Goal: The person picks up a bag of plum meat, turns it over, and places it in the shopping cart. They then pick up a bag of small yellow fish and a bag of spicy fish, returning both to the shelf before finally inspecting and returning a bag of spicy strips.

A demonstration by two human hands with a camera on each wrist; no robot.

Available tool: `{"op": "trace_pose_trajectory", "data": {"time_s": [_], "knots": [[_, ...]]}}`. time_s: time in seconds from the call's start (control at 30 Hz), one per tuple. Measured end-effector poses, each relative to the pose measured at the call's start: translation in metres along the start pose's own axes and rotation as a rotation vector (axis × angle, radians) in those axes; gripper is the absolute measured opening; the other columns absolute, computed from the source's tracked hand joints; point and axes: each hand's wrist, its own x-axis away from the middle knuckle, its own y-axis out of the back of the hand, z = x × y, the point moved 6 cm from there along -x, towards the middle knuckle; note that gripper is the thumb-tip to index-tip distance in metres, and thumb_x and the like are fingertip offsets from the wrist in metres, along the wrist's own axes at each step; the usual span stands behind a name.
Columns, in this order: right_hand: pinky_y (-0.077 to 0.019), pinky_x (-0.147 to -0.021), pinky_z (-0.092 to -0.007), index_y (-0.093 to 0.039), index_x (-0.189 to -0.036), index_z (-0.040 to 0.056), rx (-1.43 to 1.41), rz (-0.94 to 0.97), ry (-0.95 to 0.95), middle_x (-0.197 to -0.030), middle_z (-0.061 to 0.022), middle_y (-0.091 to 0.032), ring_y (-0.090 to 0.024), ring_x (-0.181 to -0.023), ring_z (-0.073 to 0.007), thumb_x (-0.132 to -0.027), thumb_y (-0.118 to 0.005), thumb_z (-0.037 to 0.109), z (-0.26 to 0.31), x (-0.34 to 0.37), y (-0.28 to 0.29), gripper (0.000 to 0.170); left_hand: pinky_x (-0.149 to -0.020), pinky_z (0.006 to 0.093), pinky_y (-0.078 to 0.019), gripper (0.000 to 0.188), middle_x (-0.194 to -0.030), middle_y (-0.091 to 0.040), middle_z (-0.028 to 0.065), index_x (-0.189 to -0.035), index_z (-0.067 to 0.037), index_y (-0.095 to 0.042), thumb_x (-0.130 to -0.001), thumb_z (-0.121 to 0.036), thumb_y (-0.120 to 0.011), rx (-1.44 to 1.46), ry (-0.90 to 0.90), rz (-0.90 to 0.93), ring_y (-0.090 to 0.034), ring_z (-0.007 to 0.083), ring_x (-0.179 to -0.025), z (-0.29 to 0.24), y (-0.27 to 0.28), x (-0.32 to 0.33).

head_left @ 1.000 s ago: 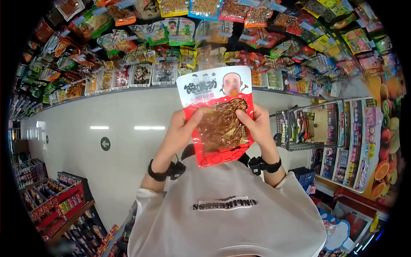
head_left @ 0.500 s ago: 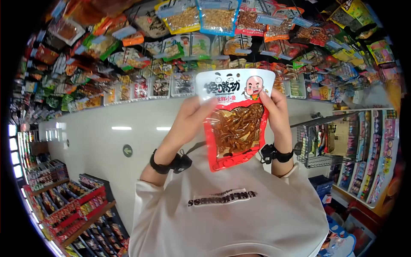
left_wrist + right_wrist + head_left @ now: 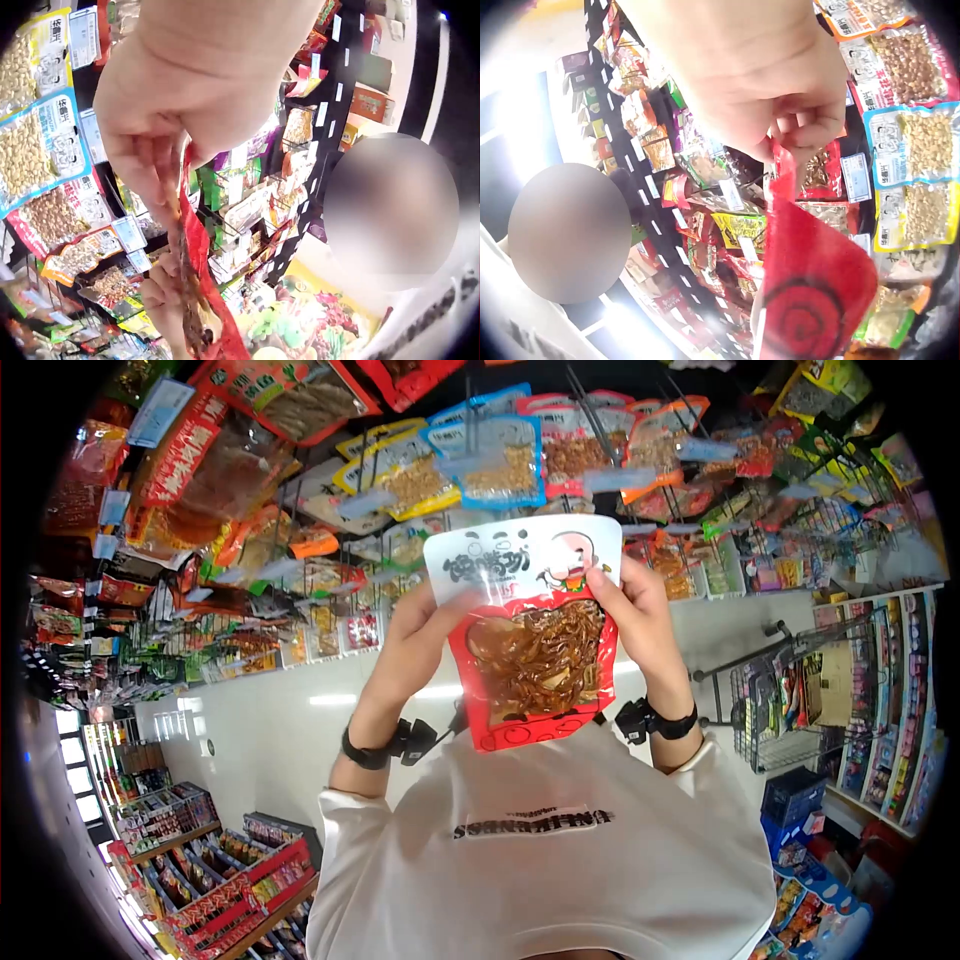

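Note:
A red and white snack pouch (image 3: 540, 650) with a clear window over brown dried food is held upright before the chest. The left hand (image 3: 415, 635) grips its left edge, the thumb lying across the front. On the opposite edge the right hand (image 3: 645, 615) pinches the pouch, its thumb on the printed cartoon figure. From the left wrist, the pouch (image 3: 202, 277) appears nearly edge-on below the curled left hand (image 3: 180, 127). The right wrist view has the red pouch (image 3: 810, 277) hanging from the right hand (image 3: 780, 97), whose fingers curl at its edge.
Hanging snack bags (image 3: 490, 465) fill the shelves ahead. A wire shopping cart (image 3: 790, 700) stands at the right beside a side rack (image 3: 900, 700). Behind on the left is a low red display stand (image 3: 235, 880). Pale floor (image 3: 270, 730) lies between, with blue crates (image 3: 795, 805) at lower right.
The pouch shifted right, then back left, both hands keeping hold of it. The right thumb moved up from the window to the white top. The surroundings swung in view, bringing the hanging bags closer.

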Motion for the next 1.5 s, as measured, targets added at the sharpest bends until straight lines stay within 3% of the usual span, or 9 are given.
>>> {"op": "trace_pose_trajectory", "data": {"time_s": [0.07, 0.23, 0.37, 0.47, 0.63, 0.93, 1.17, 1.4, 1.5], "knots": [[-0.0346, -0.060, -0.0198, -0.067, -0.108, -0.0026, 0.083, 0.020, 0.038, -0.080, 0.0084, -0.057, -0.042, -0.071, -0.0005, -0.100, -0.061, 0.021, 0.007, -0.012, 0.000, 0.025, -0.085, 0.0253, -0.0474, 0.024, -0.105, -0.069, 0.0026, -0.115, 0.003, -0.065, -0.101, -0.013, -0.055, -0.108, -0.031, 0.013, -0.058, 0.0074, -0.094, -0.003, 0.014, -0.013], [-0.0472, -0.074, -0.0241, -0.066, -0.109, -0.0048, 0.116, 0.047, 0.162, -0.093, -0.0011, -0.071, -0.058, -0.085, -0.0048, -0.100, -0.060, 0.020, 0.033, -0.043, -0.021, 0.028, -0.078, 0.0232, -0.0467, 0.022, -0.098, -0.067, -0.0014, -0.114, 0.002, -0.065, -0.100, -0.013, -0.057, -0.092, -0.141, 0.016, -0.055, 0.0040, -0.090, -0.027, 0.037, -0.034], [-0.0460, -0.072, -0.0237, -0.066, -0.110, -0.0050, 0.139, 0.064, 0.259, -0.089, -0.0024, -0.070, -0.056, -0.081, -0.0045, -0.100, -0.059, 0.020, 0.075, -0.076, -0.048, 0.028, -0.079, 0.0242, -0.0485, 0.023, -0.100, -0.068, 0.0013, -0.118, 0.001, -0.062, -0.098, -0.010, -0.060, -0.021, -0.195, -0.046, -0.058, 0.0058, -0.090, -0.061, 0.065, -0.053], [-0.0456, -0.072, -0.0240, -0.066, -0.110, -0.0054, 0.268, 0.071, 0.369, -0.089, -0.0013, -0.070, -0.055, -0.080, -0.0045, -0.100, -0.059, 0.021, 0.100, -0.103, -0.064, 0.029, -0.081, 0.0257, -0.0497, 0.025, -0.103, -0.068, 0.0031, -0.118, 0.003, -0.060, -0.097, -0.010, -0.062, 0.078, -0.405, -0.125, -0.060, 0.0077, -0.092, -0.101, 0.080, -0.071], [-0.0476, -0.078, -0.0233, -0.067, -0.111, -0.0034, 0.061, -0.057, 0.422, -0.094, -0.0004, -0.069, -0.058, -0.085, -0.0052, -0.098, -0.063, 0.020, 0.124, -0.148, -0.086, 0.027, -0.080, 0.0259, -0.0504, 0.028, -0.100, -0.069, 0.0046, -0.114, 0.003, -0.061, -0.091, -0.011, -0.070, 0.066, -0.525, -0.190, -0.062, 0.0082, -0.090, -0.135, 0.099, -0.108], [-0.0421, -0.061, -0.0213, -0.069, -0.104, -0.0016, 0.127, -0.105, 0.528, -0.079, 0.0014, -0.064, -0.054, -0.070, -0.0043, -0.096, -0.064, 0.017, 0.155, -0.197, -0.095, 0.021, -0.071, 0.0262, -0.0516, 0.025, -0.085, -0.071, 0.0075, -0.098, 0.000, -0.063, -0.082, -0.013, -0.077, -0.155, -0.762, -0.421, -0.064, 0.0092, -0.078, -0.189, 0.104, -0.144], [-0.0428, -0.060, -0.0215, -0.071, -0.094, -0.0012, 0.201, -0.107, 0.620, -0.075, 0.0009, -0.065, -0.055, -0.068, -0.0041, -0.092, -0.066, 0.017, 0.173, -0.213, -0.095, 0.019, -0.073, 0.0267, -0.0523, 0.028, -0.085, -0.071, 0.0070, -0.099, 0.000, -0.064, -0.077, -0.009, -0.078, -0.167, -0.814, -0.507, -0.066, 0.0100, -0.080, -0.211, 0.101, -0.148], [-0.0453, -0.064, -0.0227, -0.073, -0.102, -0.0015, 0.201, -0.112, 0.659, -0.077, -0.0003, -0.067, -0.057, -0.070, -0.0057, -0.091, -0.064, 0.012, 0.178, -0.206, -0.094, 0.019, -0.073, 0.0261, -0.0525, 0.029, -0.086, -0.071, 0.0054, -0.099, 0.001, -0.065, -0.074, -0.006, -0.078, -0.091, -0.756, -0.473, -0.065, 0.0092, -0.080, -0.210, 0.096, -0.142], [-0.0458, -0.064, -0.0230, -0.073, -0.103, -0.0015, 0.199, -0.114, 0.651, -0.078, 0.0000, -0.067, -0.057, -0.071, -0.0057, -0.090, -0.064, 0.010, 0.180, -0.212, -0.092, 0.019, -0.071, 0.0254, -0.0518, 0.026, -0.084, -0.071, 0.0049, -0.097, 0.001, -0.066, -0.075, -0.006, -0.078, -0.129, -0.833, -0.499, -0.065, 0.0082, -0.078, -0.213, 0.098, -0.148]]}}
